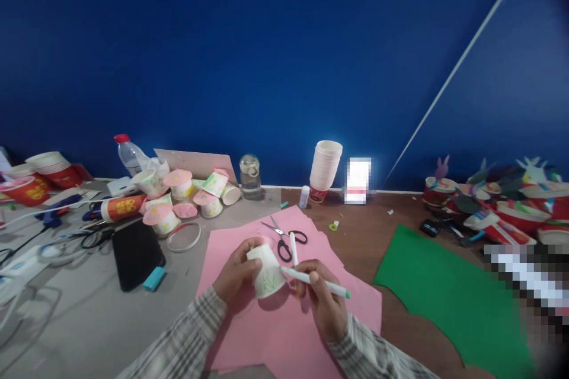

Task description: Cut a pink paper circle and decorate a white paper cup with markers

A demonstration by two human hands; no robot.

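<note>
My left hand (239,270) is closed around a small white paper cup (270,269), held tilted above pink paper. Green leaf-like lines are drawn on the cup's side. A white marker with a green end (322,285) sits in the pinched fingers of my right hand (323,299), its tip at the cup's wall. A second white marker with a yellow end (293,249) stands out beside those fingers; whether they hold it too, I cannot tell. Open-bladed scissors with black handles (284,241) lie on the pink paper (284,337) just beyond the cup.
To the left are decorated cups with pink tops (178,183), a black phone-like slab (137,254), a teal block (154,279) and cables. Behind stand a glass jar (251,177), a glue stick (304,196) and stacked cups (326,166). Green sheet (448,296) lies right.
</note>
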